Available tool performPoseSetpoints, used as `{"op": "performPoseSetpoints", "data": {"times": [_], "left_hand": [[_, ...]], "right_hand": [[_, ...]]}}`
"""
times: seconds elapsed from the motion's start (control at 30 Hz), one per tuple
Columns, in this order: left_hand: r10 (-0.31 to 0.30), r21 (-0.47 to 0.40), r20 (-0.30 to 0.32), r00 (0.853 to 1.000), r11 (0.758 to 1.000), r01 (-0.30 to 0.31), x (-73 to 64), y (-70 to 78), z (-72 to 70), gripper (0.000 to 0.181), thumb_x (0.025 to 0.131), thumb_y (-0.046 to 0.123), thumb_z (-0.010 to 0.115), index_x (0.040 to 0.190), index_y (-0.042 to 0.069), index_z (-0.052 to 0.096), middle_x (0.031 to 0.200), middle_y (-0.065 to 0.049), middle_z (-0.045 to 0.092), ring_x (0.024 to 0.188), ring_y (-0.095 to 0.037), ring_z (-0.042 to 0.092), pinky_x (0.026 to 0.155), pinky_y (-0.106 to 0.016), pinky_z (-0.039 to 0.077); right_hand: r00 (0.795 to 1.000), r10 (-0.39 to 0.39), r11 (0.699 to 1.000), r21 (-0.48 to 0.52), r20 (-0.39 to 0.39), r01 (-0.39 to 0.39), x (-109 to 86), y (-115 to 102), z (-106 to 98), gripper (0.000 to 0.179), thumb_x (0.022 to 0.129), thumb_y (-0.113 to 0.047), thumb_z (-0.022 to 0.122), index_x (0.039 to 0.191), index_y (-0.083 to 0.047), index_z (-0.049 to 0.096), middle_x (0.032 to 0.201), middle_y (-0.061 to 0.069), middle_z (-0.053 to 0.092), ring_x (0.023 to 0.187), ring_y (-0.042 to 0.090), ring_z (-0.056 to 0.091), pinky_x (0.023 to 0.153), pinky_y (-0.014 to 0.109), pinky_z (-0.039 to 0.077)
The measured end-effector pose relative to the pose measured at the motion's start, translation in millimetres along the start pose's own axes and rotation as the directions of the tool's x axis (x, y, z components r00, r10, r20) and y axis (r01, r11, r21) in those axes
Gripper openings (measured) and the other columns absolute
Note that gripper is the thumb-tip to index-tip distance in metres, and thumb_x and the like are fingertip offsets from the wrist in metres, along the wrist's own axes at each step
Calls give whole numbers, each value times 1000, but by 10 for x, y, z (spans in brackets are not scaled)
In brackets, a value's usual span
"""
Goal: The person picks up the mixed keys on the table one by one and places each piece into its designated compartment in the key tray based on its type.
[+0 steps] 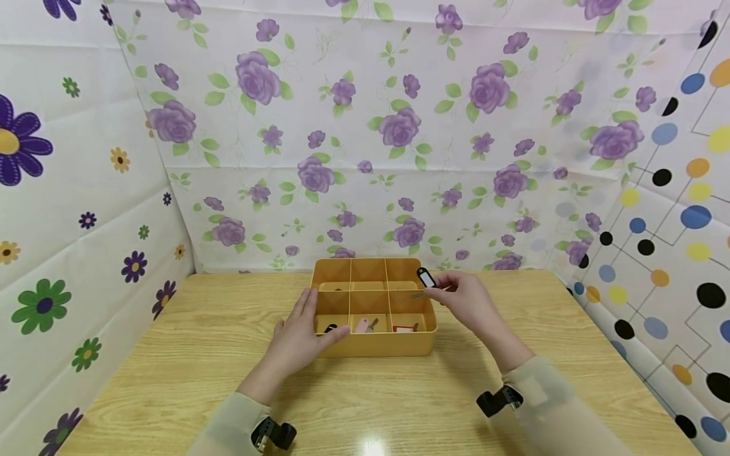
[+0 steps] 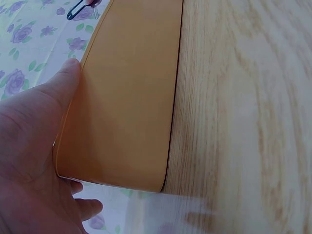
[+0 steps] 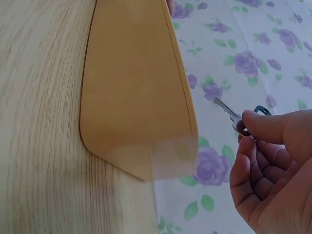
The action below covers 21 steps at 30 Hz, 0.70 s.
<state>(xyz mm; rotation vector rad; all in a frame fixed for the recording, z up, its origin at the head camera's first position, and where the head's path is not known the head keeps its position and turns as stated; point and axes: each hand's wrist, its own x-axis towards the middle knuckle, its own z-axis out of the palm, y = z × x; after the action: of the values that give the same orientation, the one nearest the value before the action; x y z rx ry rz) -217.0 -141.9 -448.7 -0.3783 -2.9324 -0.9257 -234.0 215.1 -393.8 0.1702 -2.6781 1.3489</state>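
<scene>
A yellow-orange box with six compartments, two rows of three, stands on the table. At its front left corner, my left hand rests with fingers stretched along the left side and thumb on the front rim. My right hand pinches a silver key between thumb and index finger, above the box's right end. A black-framed tag with a white label goes with this key. In the right wrist view the key's blade points up and left, its head partly covered by my fingertips.
In the front row lie a black item at left, a pink key tag with a key in the middle, and a red and white tag with a key at right. Patterned cloths enclose the wooden table at back and sides.
</scene>
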Motion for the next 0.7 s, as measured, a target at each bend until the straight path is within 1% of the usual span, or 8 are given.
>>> {"op": "performPoseSetpoints", "data": {"times": [0.1,0.23,0.37,0.53,0.7], "left_hand": [[-2,3,0,1000,1000,2,0,2,2,121,100,71,70,178,5,6,184,-18,3,161,-49,30,121,-86,11],[-4,3,-2,1000,1000,4,-1,6,3,120,100,71,70,177,5,7,184,-18,4,161,-49,31,121,-86,12],[-3,4,1,1000,1000,3,-4,11,4,121,99,73,69,178,5,7,184,-18,4,161,-49,31,121,-86,12],[-6,4,9,1000,1000,5,-2,5,10,121,99,73,69,178,6,6,184,-18,3,161,-49,30,121,-86,11],[-15,12,14,1000,1000,14,17,-5,14,128,95,84,64,178,7,4,185,-16,1,163,-47,28,122,-85,11]], "right_hand": [[1000,-4,1000,15,11,4,14,-57,52,18,104,-25,82,106,-8,78,98,8,75,88,29,67,73,36,53],[999,-33,999,36,26,32,28,-123,115,18,104,-24,82,107,-7,78,101,7,76,88,23,66,75,36,54],[999,-35,998,48,31,33,25,-170,162,17,103,-24,82,107,-7,78,101,6,76,88,24,66,75,36,55],[999,-32,998,49,39,30,29,-235,222,15,103,-24,83,105,-10,77,98,5,74,85,25,63,72,36,54],[997,-52,997,59,62,48,69,-316,308,15,102,-23,84,103,-10,78,96,5,73,83,25,62,71,35,52]]}}
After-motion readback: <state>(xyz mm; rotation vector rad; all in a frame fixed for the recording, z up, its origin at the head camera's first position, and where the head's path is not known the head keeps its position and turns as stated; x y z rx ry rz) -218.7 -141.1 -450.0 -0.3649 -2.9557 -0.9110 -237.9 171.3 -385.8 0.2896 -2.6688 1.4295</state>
